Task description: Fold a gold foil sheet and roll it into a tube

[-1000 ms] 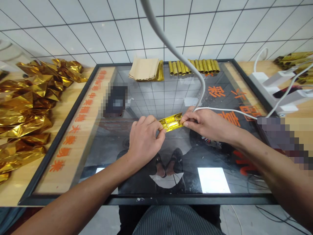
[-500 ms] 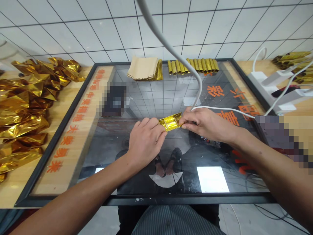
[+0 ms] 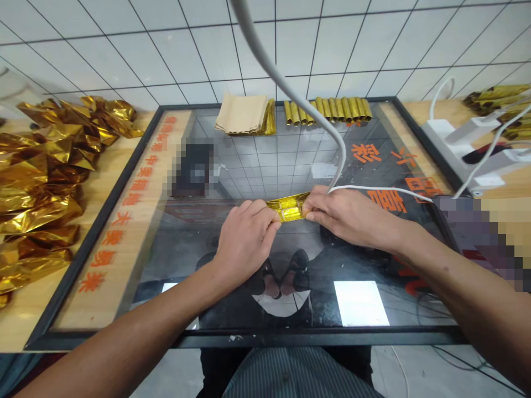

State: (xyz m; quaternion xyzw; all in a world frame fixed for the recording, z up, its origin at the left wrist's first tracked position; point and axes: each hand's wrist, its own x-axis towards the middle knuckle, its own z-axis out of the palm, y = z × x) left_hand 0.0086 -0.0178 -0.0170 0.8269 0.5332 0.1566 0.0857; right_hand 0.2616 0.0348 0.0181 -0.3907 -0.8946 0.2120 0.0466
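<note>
A small piece of gold foil paper, with folded edges, spans the gap between my two hands above the glass tabletop. My left hand pinches its left end, fingers curled over the top. At the opposite end, my right hand grips the foil between thumb and fingers. Beyond them, a stack of brown paper sheets with gold undersides lies at the back edge. A row of rolled gold paper tubes sits to the right of that stack.
Crumpled gold foil pieces cover the left side. A thick white cable hangs down in front, near my right hand. At right stand a power strip with plugs and more gold rolls. A dark box lies back left.
The foil piece has turned a little flatter, its right end lowered slightly. My right hand has shifted slightly down; both hands keep their hold.
</note>
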